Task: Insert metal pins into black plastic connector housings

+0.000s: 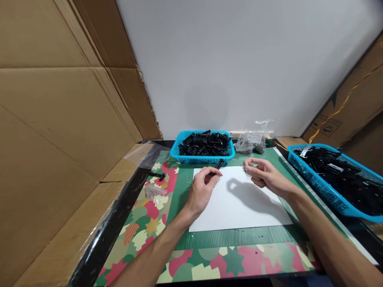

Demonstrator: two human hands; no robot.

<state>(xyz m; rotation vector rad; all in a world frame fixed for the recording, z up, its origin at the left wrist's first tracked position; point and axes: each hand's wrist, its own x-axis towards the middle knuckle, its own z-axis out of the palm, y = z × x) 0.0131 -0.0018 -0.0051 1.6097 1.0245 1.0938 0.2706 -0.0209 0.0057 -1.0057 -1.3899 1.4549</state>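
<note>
My left hand [204, 186] is closed around a slim black plastic part [220, 164], whose far end sticks up past the fingers. To the right, my right hand [261, 173] is raised over the white sheet [239, 219], thumb and forefinger pinched together. Whatever sits in that pinch is too small to name. Behind its fingertips lies a scatter of tiny silvery pieces [245, 171] at the sheet's far edge. A few more small shiny bits show beside my left hand, partly hidden by it.
A blue basket [203, 159] of black parts stands at the back, with clear bags of small pieces [249, 144] beside it. Another blue basket [317, 179] of black parts is at right. On the left lie a black part [157, 175] and a small plastic bag [155, 192]. Cardboard [60, 119] walls the left.
</note>
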